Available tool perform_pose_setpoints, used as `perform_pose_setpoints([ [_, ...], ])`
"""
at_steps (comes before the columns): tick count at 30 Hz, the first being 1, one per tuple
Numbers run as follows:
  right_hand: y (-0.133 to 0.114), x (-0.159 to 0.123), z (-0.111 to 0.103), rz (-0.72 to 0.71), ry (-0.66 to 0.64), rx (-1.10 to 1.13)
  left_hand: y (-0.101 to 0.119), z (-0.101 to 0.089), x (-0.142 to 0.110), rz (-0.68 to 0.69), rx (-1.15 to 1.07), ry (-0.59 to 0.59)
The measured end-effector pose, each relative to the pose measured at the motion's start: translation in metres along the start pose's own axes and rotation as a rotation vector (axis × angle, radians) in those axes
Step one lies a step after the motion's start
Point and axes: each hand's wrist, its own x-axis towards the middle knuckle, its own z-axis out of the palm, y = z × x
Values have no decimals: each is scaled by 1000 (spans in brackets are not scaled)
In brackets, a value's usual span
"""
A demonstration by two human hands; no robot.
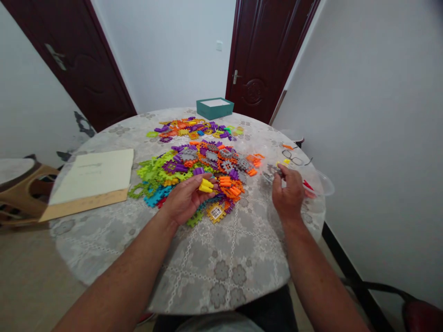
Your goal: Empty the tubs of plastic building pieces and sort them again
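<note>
My left hand is closed round a few yellow tube-shaped building pieces, just over the near side of a mixed pile. In that pile lie purple, lime-green and blue pieces, grey plates, and orange tubes. A yellow square plate with a white window rests at the pile's near edge. Over to the right, my right hand has its thumb and forefinger bent toward each other above grey pieces. A yellow bit shows by its fingertips; whether it is gripped is unclear.
Behind the main pile is a second heap of coloured pieces, with a green box beyond it. Eyeglasses and a clear plastic lid or tray with red pieces lie at right. An open folder lies at left.
</note>
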Motion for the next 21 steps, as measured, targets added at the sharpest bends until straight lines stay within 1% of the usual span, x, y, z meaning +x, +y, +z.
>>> perform_pose_setpoints([
  [3, 15, 2, 0, 12, -11, -128, 0, -4, 1, 0, -24, -24],
  [6, 20, 1, 3, 31, -35, -190, 1, -7, 2, 32, -3, -34],
  [8, 15, 0, 4, 11, -30, -168, 1, -8, 2, 58, 26, -30],
  [11, -3, -4, 7, -62, -59, -51, 1, -9, 3, 65, 97, -22],
  [13, -19, -10, 10, -105, -136, 95, 0, -8, 3, 71, 174, -15],
  [14, -27, -14, 12, -127, -195, 185, 0, -7, 3, 84, 232, -15],
  [15, -36, -19, 14, -152, -267, 281, -1, -6, 3, 101, 317, -21],
  [17, -51, -28, 17, -205, -418, 451, -2, -3, 1, 147, 553, -37],
  [19, -62, -36, 21, -244, -552, 555, -4, 0, -1, 205, 786, -55],
  [21, -70, -41, 23, -252, -640, 602, -7, 3, -2, 252, 895, -90],
])
